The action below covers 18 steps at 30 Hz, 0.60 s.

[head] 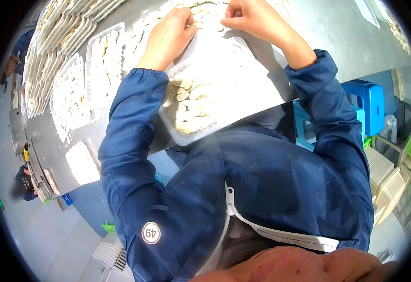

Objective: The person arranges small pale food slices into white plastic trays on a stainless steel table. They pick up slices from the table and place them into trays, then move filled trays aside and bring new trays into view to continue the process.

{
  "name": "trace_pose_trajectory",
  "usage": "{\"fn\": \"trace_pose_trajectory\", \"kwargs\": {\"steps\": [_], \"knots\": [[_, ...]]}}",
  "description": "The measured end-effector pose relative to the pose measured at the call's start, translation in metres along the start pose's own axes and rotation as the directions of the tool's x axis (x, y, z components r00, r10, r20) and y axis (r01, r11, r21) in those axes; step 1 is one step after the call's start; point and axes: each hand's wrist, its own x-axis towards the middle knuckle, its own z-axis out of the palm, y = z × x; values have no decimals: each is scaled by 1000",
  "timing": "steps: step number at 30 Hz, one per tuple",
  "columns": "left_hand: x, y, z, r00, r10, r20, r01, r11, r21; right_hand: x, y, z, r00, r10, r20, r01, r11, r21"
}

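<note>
My left hand (173, 37), fingers curled, is over a pile of pale, flat slices (205, 14) on the metal table. My right hand (247, 17) is to its right, with thumb and forefinger close together at a pale slice (220, 26); whether it grips the slice is unclear. Between my forearms, at the table's near edge, a clear plastic tray (182, 140) holds more pale slices (191, 105). Strong glare washes out the middle of the table, so the tray's far part is hard to see.
At left, two plastic trays (123, 38) (82, 67) of slices lie beside tall stacks of filled trays (43, 81). A tray with white contents (82, 163) is nearer. Blue plastic stools (373, 105) and stacked cream trays (389, 187) are at right. Other people (25, 183) are at far left.
</note>
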Motion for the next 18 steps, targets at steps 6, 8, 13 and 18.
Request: {"fn": "trace_pose_trajectory", "kwargs": {"steps": [6,8,13,18], "knots": [[-10,6,-11,1000,-2,10,3,990,-139,-37,8,-9,996,-80,26,82,991,-106],[-20,19,-23,1000,11,-5,-12,980,-197,-52,9,-14,994,-105,13,106,985,-135],[-58,58,-60,1000,-20,16,24,946,-324,-80,11,-13,999,-36,-4,35,993,-110],[-82,50,-57,985,-167,-39,130,874,-468,-105,0,-9,997,80,-19,-79,997,26]]}}
